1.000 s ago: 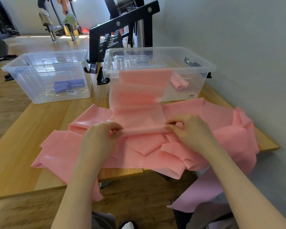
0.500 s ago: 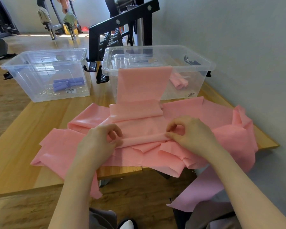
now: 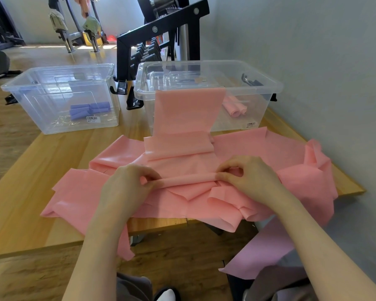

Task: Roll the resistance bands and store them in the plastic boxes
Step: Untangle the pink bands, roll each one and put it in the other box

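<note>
A long pink resistance band (image 3: 189, 114) hangs over the front wall of the right clear plastic box (image 3: 256, 83) and runs down onto the table. Its near end is a thin roll (image 3: 189, 178). My left hand (image 3: 126, 187) pinches the roll's left end and my right hand (image 3: 248, 177) pinches its right end. Several loose pink bands (image 3: 291, 161) lie spread under my hands. A rolled pink band (image 3: 236, 108) lies inside the right box. Rolled purple bands (image 3: 89, 109) lie in the left clear plastic box (image 3: 59, 70).
The wooden table (image 3: 20, 181) ends close to my body, and pink bands hang over its front edge. A grey wall (image 3: 313, 51) stands on the right. A black dumbbell rack (image 3: 156, 35) is behind the boxes. Gym machines stand far back on the wooden floor.
The band has slackened and folded into a flat pleat in front of the right box. My fingers have turned the near end into a slightly thicker roll, staying in about the same place.
</note>
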